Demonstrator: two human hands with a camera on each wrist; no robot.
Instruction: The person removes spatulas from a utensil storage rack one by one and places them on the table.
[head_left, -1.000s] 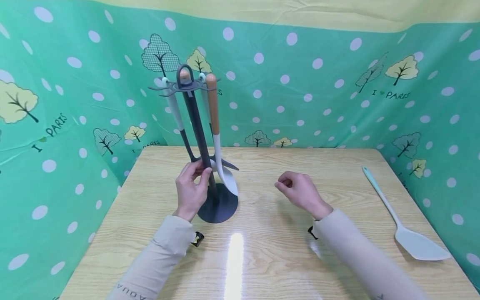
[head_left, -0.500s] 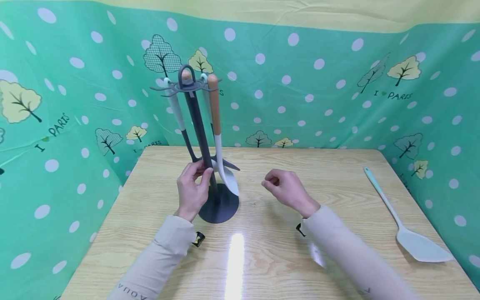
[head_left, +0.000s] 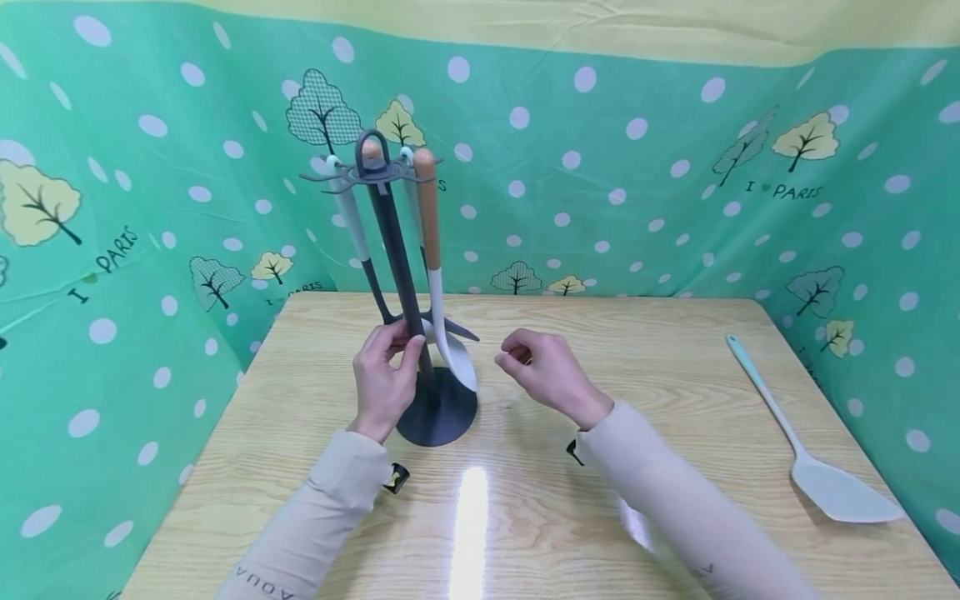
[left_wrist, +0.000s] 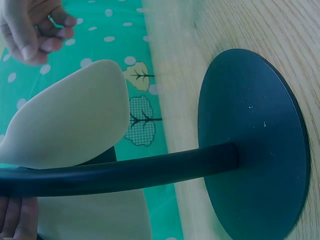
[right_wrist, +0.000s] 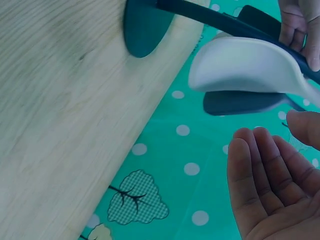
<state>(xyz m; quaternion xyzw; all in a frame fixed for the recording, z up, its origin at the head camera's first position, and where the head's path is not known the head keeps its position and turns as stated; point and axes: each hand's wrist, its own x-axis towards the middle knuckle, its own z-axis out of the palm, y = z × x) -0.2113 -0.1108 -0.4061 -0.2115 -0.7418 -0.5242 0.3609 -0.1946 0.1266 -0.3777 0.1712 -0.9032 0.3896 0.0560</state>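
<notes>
In the head view, my left hand (head_left: pixel 382 379) grips the dark pole (head_left: pixel 393 242) of a utensil stand, low down above its round base (head_left: pixel 435 425). Several kitchen utensils hang from the hooked ring (head_left: pixel 378 173) at the top. Nearest my right hand is a white cooking spoon (head_left: pixel 437 312) with a wooden handle. My right hand (head_left: pixel 551 375) is just right of this spoon, holding nothing. The right wrist view shows its fingers loosely bent, below the spoon's white bowl (right_wrist: pixel 240 65) and a dark utensil head (right_wrist: pixel 240 102).
A pale turner (head_left: pixel 840 487) with a mint handle lies at the right of the wooden table (head_left: pixel 600 533). Green dotted cloth (head_left: pixel 637 167) stands behind and on both sides. The stand occupies the left-centre of the table.
My right hand has moved left across the table toward the hanging spoon, its fingers parting slightly. My left hand and the stand stay where they were.
</notes>
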